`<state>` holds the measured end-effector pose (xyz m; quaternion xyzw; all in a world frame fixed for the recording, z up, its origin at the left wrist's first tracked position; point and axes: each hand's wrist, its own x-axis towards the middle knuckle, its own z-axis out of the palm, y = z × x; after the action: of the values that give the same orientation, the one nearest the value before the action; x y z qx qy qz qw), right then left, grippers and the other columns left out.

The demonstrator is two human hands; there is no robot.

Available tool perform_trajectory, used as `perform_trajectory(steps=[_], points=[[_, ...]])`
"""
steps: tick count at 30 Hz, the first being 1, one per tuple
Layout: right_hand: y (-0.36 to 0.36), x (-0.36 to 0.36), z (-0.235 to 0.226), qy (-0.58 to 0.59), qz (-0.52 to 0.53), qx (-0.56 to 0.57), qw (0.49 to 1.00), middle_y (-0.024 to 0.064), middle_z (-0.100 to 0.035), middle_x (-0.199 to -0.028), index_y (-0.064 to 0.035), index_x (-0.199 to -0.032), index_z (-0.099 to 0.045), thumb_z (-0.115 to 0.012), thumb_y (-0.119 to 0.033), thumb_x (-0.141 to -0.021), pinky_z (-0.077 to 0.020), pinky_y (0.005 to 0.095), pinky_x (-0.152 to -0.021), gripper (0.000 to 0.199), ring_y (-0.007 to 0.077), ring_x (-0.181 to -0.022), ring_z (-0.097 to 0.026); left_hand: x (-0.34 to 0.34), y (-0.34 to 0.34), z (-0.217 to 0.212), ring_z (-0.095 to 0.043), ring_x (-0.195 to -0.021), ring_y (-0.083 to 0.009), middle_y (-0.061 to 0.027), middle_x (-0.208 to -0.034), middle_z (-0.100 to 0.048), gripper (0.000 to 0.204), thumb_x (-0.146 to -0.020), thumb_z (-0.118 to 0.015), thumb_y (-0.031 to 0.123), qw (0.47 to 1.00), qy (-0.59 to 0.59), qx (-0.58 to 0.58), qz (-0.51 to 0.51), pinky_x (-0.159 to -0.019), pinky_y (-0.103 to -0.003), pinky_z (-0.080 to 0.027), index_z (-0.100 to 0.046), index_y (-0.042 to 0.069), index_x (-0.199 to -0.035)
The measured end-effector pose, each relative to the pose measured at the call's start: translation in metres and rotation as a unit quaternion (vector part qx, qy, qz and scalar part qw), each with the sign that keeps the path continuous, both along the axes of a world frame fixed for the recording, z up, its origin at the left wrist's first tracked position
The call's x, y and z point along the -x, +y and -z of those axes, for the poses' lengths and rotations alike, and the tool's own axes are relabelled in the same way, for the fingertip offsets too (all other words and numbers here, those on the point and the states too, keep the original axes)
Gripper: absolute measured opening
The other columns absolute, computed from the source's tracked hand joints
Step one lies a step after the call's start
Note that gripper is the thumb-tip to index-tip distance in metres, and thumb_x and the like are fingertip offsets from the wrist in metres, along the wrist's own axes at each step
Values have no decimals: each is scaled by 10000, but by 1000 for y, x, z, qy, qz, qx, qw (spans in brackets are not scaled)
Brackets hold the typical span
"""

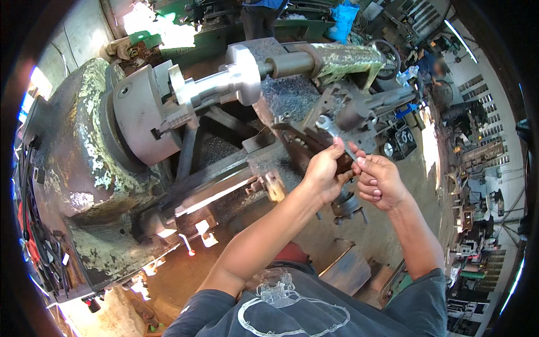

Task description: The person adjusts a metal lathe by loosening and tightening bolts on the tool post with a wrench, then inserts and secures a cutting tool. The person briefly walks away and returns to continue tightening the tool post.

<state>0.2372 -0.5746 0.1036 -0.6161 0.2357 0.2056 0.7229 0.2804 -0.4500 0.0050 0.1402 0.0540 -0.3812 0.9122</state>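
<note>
A silvery open-ended wrench (pixel 325 124) slants across the lathe's tool post (pixel 353 115), its jaw end at the far left. My left hand (pixel 327 171) is closed on its shank with the thumb along the top. Close beside it, my right hand (pixel 380 181) has its fingers curled, thumb and forefinger pinching the wrench's near end. To the left, a shiny turned metal workpiece (pixel 216 84) with a broad flange is gripped in the large lathe chuck (pixel 143 115). The tailstock (pixel 342 59) supports its other end. My fingers hide the middle of the wrench.
The worn headstock (pixel 84 140) fills the left side. Metal chips (pixel 289 95) lie behind the carriage. A crank handle (pixel 345 208) hangs below my hands. Across the machine stands a person (pixel 261 22); another person (pixel 429 67) is farther right. A blue bag (pixel 343 21) sits behind the tailstock.
</note>
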Motion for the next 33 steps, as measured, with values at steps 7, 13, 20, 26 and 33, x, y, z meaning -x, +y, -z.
perform_trajectory(steps=[7, 13, 20, 26, 33], points=[[6, 15, 18, -1, -2, -107, 994, -52, -332, -524, -54, -896, -519, -471, -228, -1037, -264, 238, -352, 229, 67, -362, -303, -3, 16, 3, -602, -817, -202, -107, -967, -640, 420, -1043, -406, 439, 999, -11, -1, 31, -727, -298, -494, -578, 57, -1011], [-13, -8, 16, 115, -105, -207, 966, 68, -526, -677, -55, -886, -541, -464, -258, -1033, -422, 316, -447, 262, 187, -499, -531, 13, 3, -8, -527, -1203, -308, -105, -946, -605, 416, -1039, -375, 487, 994, 23, 99, -25, -951, -420, -507, -513, 100, -972], [-16, -15, 32, 171, -155, -318, 920, 32, -459, -614, -108, -764, -443, -427, -369, -1038, -354, 294, -390, 378, 145, -395, -390, 13, -10, -2, -562, -916, -240, -40, -762, -527, 449, -1050, -336, 489, 993, 54, 70, -74, -822, -382, -500, -489, 93, -906], [-14, -13, 29, 189, -115, -325, 920, -19, -340, -565, -153, -791, -416, -484, -231, -1032, -256, 273, -363, 262, 94, -384, -282, 11, -16, -9, -517, -763, -219, -20, -662, -455, 499, -1046, -313, 529, 993, 38, 39, -109, -866, -415, -482, -461, 104, -831], [-13, -5, 22, 167, -78, -271, 945, -13, -325, -559, -225, -972, -407, -541, 8, -933, -232, 271, -369, 272, 76, -369, -244, 8, -16, -10, -480, -693, -205, -21, -638, -402, 520, -1048, -282, 538, 994, 25, 51, -93, -892, -439, -456, -436, 104, -808]])
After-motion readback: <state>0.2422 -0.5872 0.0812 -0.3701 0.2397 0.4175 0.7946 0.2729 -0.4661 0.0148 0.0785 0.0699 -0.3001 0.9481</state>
